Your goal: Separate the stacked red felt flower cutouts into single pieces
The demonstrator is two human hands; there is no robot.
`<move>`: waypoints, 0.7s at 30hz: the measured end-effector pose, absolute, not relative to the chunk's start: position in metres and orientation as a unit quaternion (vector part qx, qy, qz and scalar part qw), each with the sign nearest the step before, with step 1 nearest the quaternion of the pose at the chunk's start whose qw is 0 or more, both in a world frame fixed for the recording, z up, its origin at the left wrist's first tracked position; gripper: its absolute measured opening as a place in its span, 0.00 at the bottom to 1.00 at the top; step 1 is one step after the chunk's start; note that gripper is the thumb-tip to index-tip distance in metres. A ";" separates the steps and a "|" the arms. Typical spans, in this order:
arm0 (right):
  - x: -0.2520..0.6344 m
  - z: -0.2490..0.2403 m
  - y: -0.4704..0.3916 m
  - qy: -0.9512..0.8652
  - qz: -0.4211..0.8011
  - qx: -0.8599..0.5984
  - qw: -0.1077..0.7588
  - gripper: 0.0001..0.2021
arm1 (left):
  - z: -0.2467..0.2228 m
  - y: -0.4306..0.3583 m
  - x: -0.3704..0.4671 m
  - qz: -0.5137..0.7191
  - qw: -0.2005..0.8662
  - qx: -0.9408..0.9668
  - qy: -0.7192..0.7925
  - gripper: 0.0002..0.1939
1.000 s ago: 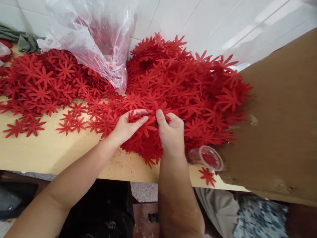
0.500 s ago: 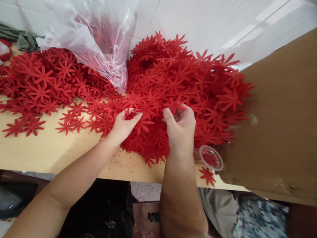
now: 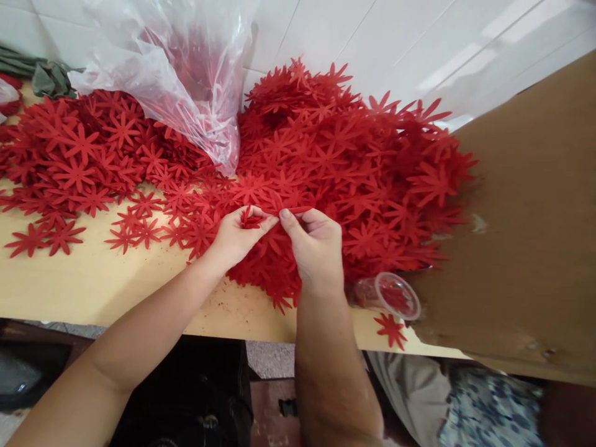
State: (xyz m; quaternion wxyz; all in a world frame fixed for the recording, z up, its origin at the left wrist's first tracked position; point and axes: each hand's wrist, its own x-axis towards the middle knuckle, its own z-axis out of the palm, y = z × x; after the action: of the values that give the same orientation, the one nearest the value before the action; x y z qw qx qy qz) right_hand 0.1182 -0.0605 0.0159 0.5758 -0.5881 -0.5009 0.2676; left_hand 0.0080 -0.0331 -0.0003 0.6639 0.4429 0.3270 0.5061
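Your left hand [image 3: 235,239] is closed in a pinch, thumb against fingers, on red flowers [image 3: 251,218]; their petals poke out between thumb and forefinger, on the upper side of the grip, and how many you have there cannot be told. Your right hand [image 3: 320,248] sits just right of it, thumb tip at the left fingertips, fingers curled beneath. Red petals show along its forefinger, but against the red background you cannot tell whether that grip has hold of one. Both hands are over the near edge of a large heap [image 3: 367,161] of like flowers, which spreads far and right on the table [image 3: 60,288]. A clear cup [image 3: 370,292] lies tipped over near your right wrist, one loose flower [image 3: 391,331] just on its near side. Far left of your hands: a plastic bag [image 3: 177,81].
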 end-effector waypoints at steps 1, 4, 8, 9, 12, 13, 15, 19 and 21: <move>0.119 0.016 -0.060 -0.495 0.259 -0.594 0.578 0.18 | 0.000 -0.034 0.009 0.503 0.665 0.445 0.327 0.12; 0.119 0.018 -0.061 -0.483 0.215 -0.614 0.587 0.26 | 0.001 -0.036 0.011 0.484 0.676 0.449 0.327 0.12; 0.117 0.019 -0.058 -0.477 0.194 -0.619 0.594 0.27 | 0.002 -0.038 0.011 0.472 0.675 0.461 0.330 0.09; 0.117 0.018 -0.057 -0.465 0.187 -0.619 0.605 0.27 | 0.002 -0.038 0.010 0.474 0.671 0.464 0.331 0.08; 0.120 0.014 -0.050 -0.417 0.174 -0.618 0.643 0.25 | 0.005 -0.039 0.009 0.473 0.664 0.472 0.336 0.06; 0.123 0.012 -0.047 -0.402 0.175 -0.614 0.656 0.24 | 0.005 -0.039 0.009 0.471 0.662 0.474 0.340 0.05; 0.131 0.008 -0.041 -0.375 0.184 -0.599 0.683 0.19 | 0.005 -0.038 0.009 0.472 0.655 0.475 0.349 0.05; 0.148 0.005 -0.038 -0.346 0.194 -0.587 0.706 0.12 | -0.001 -0.035 0.010 0.492 0.642 0.463 0.362 0.06; 0.151 0.009 -0.044 -0.370 0.181 -0.595 0.690 0.17 | -0.004 -0.033 0.010 0.504 0.640 0.451 0.365 0.07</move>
State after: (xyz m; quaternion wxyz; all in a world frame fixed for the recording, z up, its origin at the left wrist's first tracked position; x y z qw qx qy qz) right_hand 0.1506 -0.0436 0.0086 0.6899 -0.5952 -0.3702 0.1809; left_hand 0.0101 -0.0328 -0.0044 0.6401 0.4510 0.3649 0.5038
